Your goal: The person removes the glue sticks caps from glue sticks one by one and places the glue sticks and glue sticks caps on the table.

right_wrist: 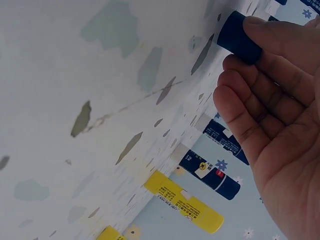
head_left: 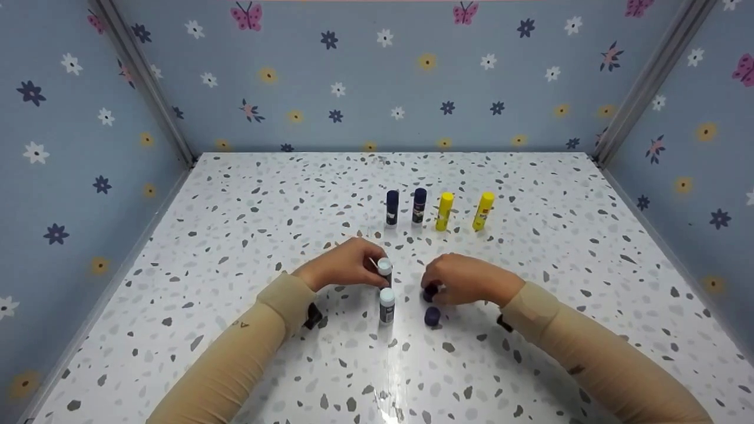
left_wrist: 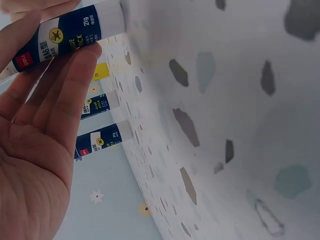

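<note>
Head view first: over the pale, stone-speckled desk (head_left: 447,377), a person's left hand (head_left: 347,264) and right hand (head_left: 465,279) face each other, each with something small. The left hand's grip pinches an upright dark-blue plastic glue stick with an uncapped white top (head_left: 384,267), thumb on one side and fingers on the other; the left wrist view shows its white base end towards the desk, though I cannot tell whether it rests there. The right hand's grip pinches a short dark-blue plastic cap (right_wrist: 239,37) between thumb and fingers, low over the desk or on it (the knuckles hide that from above). What counts, I'd say, is the line between those two: the pinched cap lies off to the right of the held stick, a gap of desk between them, and the stick's long axis points straight up. The left hand is nearer the uncapped sticks, the right nearer the caps. Closer to the person, a second dark-blue stick with a white top (head_left: 386,306) stands upright, unheld, with a second round dark-blue cap (head_left: 432,317) to its right, just beside the right hand. Farther back stand two capped dark-blue glue sticks (head_left: 419,205) and, to their right, two yellow cylindrical tubes (head_left: 445,211).
</note>
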Demonstrator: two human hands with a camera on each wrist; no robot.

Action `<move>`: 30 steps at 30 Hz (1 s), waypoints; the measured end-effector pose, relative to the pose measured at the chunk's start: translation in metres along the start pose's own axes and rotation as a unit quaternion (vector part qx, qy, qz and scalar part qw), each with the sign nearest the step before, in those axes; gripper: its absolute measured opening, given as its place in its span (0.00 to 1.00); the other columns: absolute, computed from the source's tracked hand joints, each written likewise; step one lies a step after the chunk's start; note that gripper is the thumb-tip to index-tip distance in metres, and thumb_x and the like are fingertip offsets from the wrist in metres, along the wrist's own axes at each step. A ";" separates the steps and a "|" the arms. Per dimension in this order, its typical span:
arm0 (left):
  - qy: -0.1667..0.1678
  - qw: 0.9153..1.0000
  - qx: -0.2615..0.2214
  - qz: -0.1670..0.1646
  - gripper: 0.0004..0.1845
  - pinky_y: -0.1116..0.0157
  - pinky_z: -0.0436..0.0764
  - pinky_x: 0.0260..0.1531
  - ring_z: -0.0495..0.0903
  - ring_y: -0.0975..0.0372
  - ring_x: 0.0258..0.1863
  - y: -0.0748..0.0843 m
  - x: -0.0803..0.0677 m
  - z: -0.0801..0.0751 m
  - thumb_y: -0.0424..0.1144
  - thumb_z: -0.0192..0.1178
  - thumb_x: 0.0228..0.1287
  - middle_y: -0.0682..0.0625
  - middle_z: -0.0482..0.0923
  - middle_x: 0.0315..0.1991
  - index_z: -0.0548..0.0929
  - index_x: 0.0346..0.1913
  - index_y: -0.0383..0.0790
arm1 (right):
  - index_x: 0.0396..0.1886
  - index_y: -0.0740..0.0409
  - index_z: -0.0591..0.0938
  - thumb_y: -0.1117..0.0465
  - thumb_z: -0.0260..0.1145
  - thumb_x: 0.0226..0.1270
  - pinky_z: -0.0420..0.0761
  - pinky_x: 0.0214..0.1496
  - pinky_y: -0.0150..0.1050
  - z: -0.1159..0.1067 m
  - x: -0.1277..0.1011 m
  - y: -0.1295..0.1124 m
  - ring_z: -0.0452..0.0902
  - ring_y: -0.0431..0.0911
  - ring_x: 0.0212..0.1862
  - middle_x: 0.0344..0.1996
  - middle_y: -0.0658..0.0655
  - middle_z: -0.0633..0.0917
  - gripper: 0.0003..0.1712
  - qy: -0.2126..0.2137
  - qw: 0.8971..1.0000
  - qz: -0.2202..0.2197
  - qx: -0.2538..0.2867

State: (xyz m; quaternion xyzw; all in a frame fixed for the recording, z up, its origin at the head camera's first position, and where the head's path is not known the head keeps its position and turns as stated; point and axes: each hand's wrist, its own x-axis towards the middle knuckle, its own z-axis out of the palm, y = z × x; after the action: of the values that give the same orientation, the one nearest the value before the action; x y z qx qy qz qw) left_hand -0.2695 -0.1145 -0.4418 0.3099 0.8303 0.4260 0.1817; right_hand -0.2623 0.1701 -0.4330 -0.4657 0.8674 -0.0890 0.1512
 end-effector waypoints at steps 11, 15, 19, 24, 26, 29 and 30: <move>-0.011 1.000 0.007 0.001 0.11 0.65 0.88 0.52 0.92 0.58 0.47 0.000 0.001 0.000 0.33 0.78 0.62 0.46 0.92 0.45 0.90 0.46 0.36 | 0.37 0.55 0.90 0.68 0.75 0.65 0.85 0.46 0.43 0.000 -0.001 -0.001 0.82 0.42 0.36 0.34 0.50 0.90 0.05 0.008 1.000 -0.005 0.004; -0.018 1.000 0.008 0.004 0.12 0.64 0.88 0.53 0.93 0.55 0.49 0.000 0.001 -0.001 0.32 0.77 0.61 0.45 0.92 0.47 0.90 0.47 0.36 | 0.36 0.55 0.89 0.69 0.75 0.64 0.84 0.43 0.41 0.001 -0.002 -0.001 0.81 0.42 0.34 0.33 0.50 0.90 0.05 0.014 1.000 -0.012 0.002; -0.031 0.999 0.020 -0.003 0.15 0.60 0.88 0.57 0.92 0.54 0.52 -0.001 0.001 -0.004 0.31 0.76 0.61 0.45 0.91 0.50 0.89 0.51 0.37 | 0.39 0.57 0.89 0.69 0.75 0.65 0.84 0.44 0.42 0.000 -0.002 -0.001 0.81 0.42 0.35 0.35 0.51 0.90 0.05 0.016 1.000 -0.010 0.003; -0.049 0.998 0.035 -0.012 0.18 0.56 0.87 0.60 0.91 0.52 0.56 -0.001 -0.001 -0.012 0.29 0.73 0.62 0.44 0.90 0.54 0.88 0.55 0.38 | 0.39 0.56 0.88 0.68 0.74 0.66 0.83 0.42 0.41 0.000 -0.001 -0.002 0.78 0.42 0.33 0.34 0.50 0.89 0.05 0.014 1.000 -0.007 -0.001; -0.054 0.998 0.041 -0.014 0.18 0.57 0.87 0.60 0.90 0.51 0.56 -0.001 -0.001 -0.016 0.27 0.70 0.62 0.43 0.89 0.54 0.88 0.56 0.37 | 0.36 0.56 0.87 0.68 0.74 0.66 0.81 0.40 0.40 0.000 -0.001 -0.002 0.77 0.41 0.32 0.32 0.50 0.88 0.04 0.012 1.000 -0.007 -0.005; -0.053 0.997 0.048 -0.020 0.19 0.61 0.88 0.56 0.90 0.53 0.54 -0.001 -0.001 -0.021 0.26 0.66 0.63 0.42 0.90 0.54 0.89 0.57 0.36 | 0.35 0.55 0.87 0.68 0.74 0.66 0.80 0.39 0.38 0.000 -0.001 -0.003 0.75 0.41 0.31 0.31 0.49 0.87 0.04 0.010 1.000 -0.005 -0.005; -0.050 0.997 0.051 -0.027 0.18 0.62 0.88 0.52 0.90 0.54 0.53 -0.001 0.000 -0.023 0.27 0.66 0.64 0.42 0.90 0.53 0.89 0.57 0.36 | 0.35 0.55 0.87 0.68 0.74 0.67 0.80 0.39 0.38 0.000 -0.001 -0.003 0.76 0.41 0.31 0.31 0.49 0.88 0.04 0.009 1.000 -0.003 -0.003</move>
State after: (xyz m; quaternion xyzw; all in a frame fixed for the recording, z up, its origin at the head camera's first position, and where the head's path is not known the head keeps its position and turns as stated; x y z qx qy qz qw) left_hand -0.2828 -0.1286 -0.4298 0.3173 0.8490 0.3619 0.2180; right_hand -0.2597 0.1691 -0.4322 -0.4684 0.8673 -0.0909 0.1415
